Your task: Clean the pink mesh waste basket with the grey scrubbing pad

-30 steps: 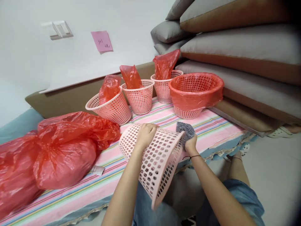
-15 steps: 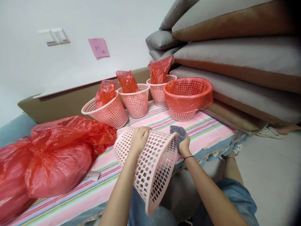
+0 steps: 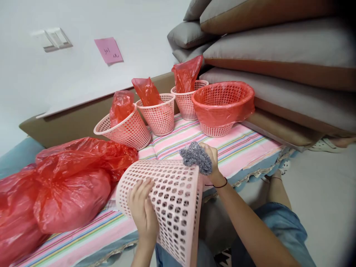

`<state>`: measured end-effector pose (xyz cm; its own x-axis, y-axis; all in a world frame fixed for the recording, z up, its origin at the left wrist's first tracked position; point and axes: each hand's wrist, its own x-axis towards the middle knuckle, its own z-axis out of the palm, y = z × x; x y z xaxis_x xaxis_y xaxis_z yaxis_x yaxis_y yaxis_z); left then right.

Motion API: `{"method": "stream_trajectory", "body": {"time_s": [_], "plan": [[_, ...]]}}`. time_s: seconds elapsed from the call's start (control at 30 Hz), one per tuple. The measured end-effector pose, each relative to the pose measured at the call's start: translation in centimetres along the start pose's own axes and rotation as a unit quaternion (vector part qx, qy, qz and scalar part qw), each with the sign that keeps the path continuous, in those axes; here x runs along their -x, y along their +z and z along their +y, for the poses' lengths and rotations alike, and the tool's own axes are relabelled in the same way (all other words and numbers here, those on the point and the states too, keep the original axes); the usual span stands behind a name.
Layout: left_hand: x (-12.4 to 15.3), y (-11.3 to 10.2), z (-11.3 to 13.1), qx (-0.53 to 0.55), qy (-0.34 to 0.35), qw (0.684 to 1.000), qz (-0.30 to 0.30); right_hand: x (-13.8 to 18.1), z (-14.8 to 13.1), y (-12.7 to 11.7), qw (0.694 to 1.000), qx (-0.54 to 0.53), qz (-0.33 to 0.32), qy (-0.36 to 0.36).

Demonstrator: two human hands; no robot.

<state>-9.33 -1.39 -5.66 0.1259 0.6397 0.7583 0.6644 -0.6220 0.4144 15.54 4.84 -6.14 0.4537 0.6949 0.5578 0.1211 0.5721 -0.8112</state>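
Observation:
A pink perforated plastic basket (image 3: 172, 200) lies on its side over my lap and the edge of the striped cloth, its mouth turned to the right. My left hand (image 3: 143, 205) is wrapped against the basket's outer wall near its base, fingers closed on it. In my right hand (image 3: 213, 161) a grey speckled cloth (image 3: 197, 157) is bunched up and pressed on the basket's upper rim. Part of the right hand's fingers is hidden behind the cloth.
Red plastic bags (image 3: 72, 193) lie to the left on the striped cloth (image 3: 180, 139). Behind stand three pink baskets (image 3: 160, 120) with red bags in them, plus one basket (image 3: 224, 107) lined with a red bag. Grey cushions (image 3: 278, 48) are stacked at the right.
The basket has turned and come lower and left, its mouth facing further away. My left hand has shifted down along its wall. My right hand moved the cloth leftward over the rim.

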Motion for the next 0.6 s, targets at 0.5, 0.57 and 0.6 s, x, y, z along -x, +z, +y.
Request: {"method": "stream_trajectory", "body": {"time_s": [0.5, 0.57, 0.6], "plan": [[10.3, -2.4, -1.1, -0.005, 0.051, 0.992, 0.113, 3.3, -11.8, 0.9, 0.945, 0.032, -0.16, -0.284], [11.4, -2.8, -1.2, -0.01, 0.051, 0.993, 0.107, 3.8, -12.2, 0.9, 0.937, 0.029, -0.182, -0.296], [11.8, -3.1, -1.3, -0.015, 0.052, 0.994, 0.098, 4.0, -12.3, 0.9, 0.936, 0.024, -0.187, -0.297]]}}
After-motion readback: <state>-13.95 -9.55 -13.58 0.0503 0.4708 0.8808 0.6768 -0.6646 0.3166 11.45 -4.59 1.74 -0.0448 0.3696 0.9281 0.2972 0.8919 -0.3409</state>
